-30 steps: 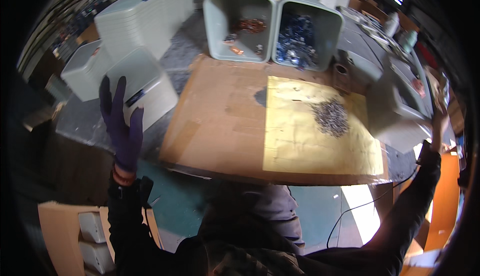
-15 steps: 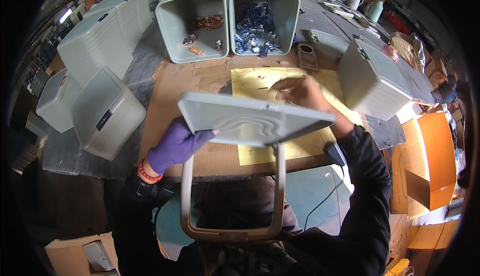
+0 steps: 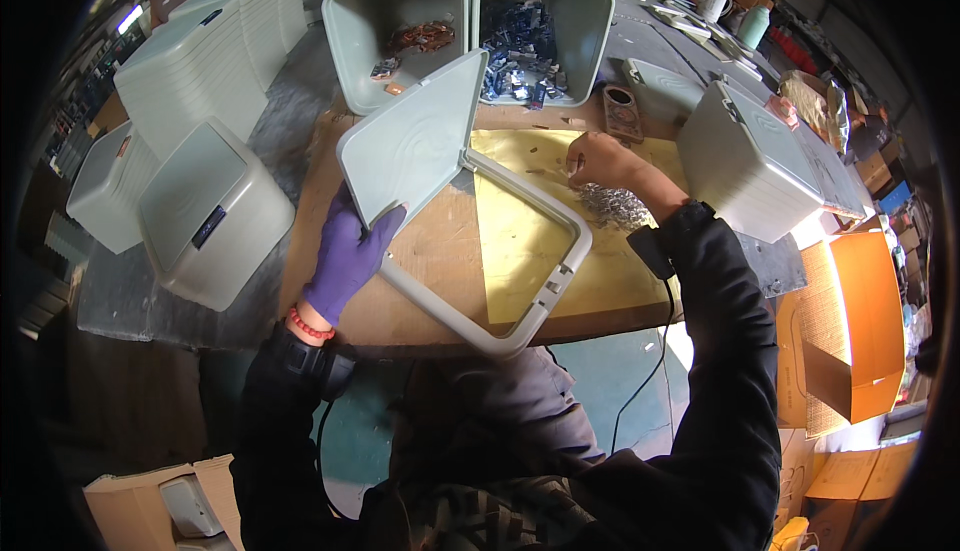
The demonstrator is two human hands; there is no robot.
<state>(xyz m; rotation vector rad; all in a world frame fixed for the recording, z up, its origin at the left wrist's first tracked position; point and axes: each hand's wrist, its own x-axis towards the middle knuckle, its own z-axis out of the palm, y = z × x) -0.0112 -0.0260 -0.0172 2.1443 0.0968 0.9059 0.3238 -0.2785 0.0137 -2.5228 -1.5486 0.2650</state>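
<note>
My left hand (image 3: 350, 251), in a purple glove, grips a grey-green bin lid with its thumb on the near corner of the flap (image 3: 412, 136). The flap stands raised from its square rim frame (image 3: 500, 341), which hangs tilted over the table's front edge. My bare right hand (image 3: 605, 163) is closed, fingertips pinched together, beside a heap of small shiny metal parts (image 3: 615, 209) on a yellow sheet (image 3: 500, 221). Whatever may be between those fingertips is too small to make out.
Two bins lie on their sides at the back, one with orange packets (image 3: 422, 36), one with blue packets (image 3: 520, 46). Stacked bins (image 3: 195, 71) and a single bin (image 3: 205, 221) stand left. More stacked bins (image 3: 750, 161) stand right. A cardboard sheet (image 3: 325, 206) covers the table.
The lid has turned: its flap now stands up at the left and the frame has swung up over the table. My right hand has drawn back slightly, uncovering the metal heap.
</note>
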